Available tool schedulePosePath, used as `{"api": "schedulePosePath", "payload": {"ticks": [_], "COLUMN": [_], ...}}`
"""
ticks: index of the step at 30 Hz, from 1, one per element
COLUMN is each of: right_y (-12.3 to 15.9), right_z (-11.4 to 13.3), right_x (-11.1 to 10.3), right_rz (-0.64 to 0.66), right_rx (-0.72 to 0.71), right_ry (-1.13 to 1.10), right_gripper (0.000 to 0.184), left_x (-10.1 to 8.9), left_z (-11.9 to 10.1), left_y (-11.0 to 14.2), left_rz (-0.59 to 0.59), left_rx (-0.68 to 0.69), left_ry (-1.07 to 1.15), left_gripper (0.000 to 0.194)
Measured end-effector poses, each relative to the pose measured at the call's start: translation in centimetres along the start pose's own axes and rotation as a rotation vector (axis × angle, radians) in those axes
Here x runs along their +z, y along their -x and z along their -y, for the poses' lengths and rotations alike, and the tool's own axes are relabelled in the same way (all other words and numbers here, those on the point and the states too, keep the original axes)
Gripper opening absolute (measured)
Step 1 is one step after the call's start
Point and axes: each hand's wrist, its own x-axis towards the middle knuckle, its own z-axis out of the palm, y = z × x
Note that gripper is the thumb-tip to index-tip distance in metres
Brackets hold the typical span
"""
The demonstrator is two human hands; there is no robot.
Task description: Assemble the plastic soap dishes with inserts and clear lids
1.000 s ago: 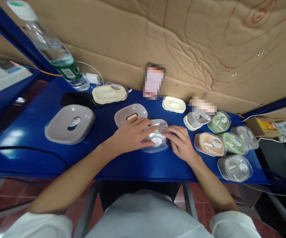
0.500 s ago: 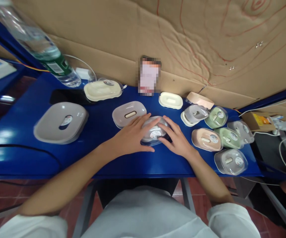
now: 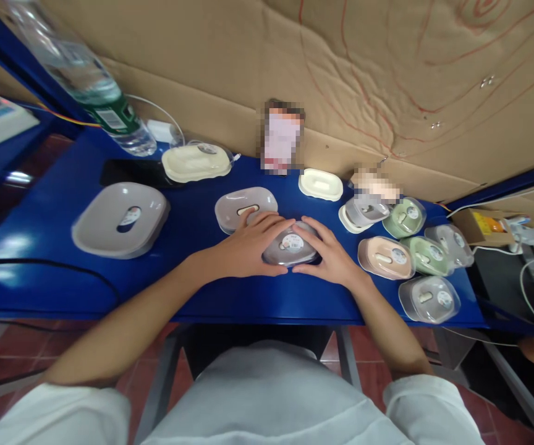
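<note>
A small oval box with a clear lid and round sticker (image 3: 291,245) rests on the blue table (image 3: 230,290), held between both hands. My left hand (image 3: 248,246) wraps its left side, fingers curled over the lid's edge. My right hand (image 3: 329,253) cups its right side, thumb along the front. A grey tray with a slot (image 3: 245,207) lies just behind my left hand.
Several lidded boxes in peach (image 3: 385,257), green (image 3: 405,217) and clear (image 3: 429,299) cluster at right. A large grey tray (image 3: 121,219), a cream box (image 3: 196,162), a cream tray (image 3: 320,183), a water bottle (image 3: 95,93) and a black phone (image 3: 130,172) stand nearby. Cardboard backs the table.
Both hands have closed in around the clear-lidded box, gripping its sides instead of resting on top. The box now sits squarely between them.
</note>
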Motion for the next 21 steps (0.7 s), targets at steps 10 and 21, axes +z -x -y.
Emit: {"api": "schedulePosePath", "payload": {"ticks": [10, 21], "right_y": [-0.1, 0.0], "right_z": [-0.4, -0.4], "right_x": [0.1, 0.5], "right_rz": [-0.013, -0.014], "right_rx": [-0.015, -0.001], "right_ry": [0.066, 0.008], "right_gripper": [0.096, 0.089], "left_x": [0.0, -0.4], "left_z": [0.3, 1.0], "left_y": [0.3, 0.4], "left_rz": [0.021, -0.049], "left_rx": [0.044, 0.05], "left_ry": [-0.132, -0.232], "left_gripper": [0.106, 0.094]}}
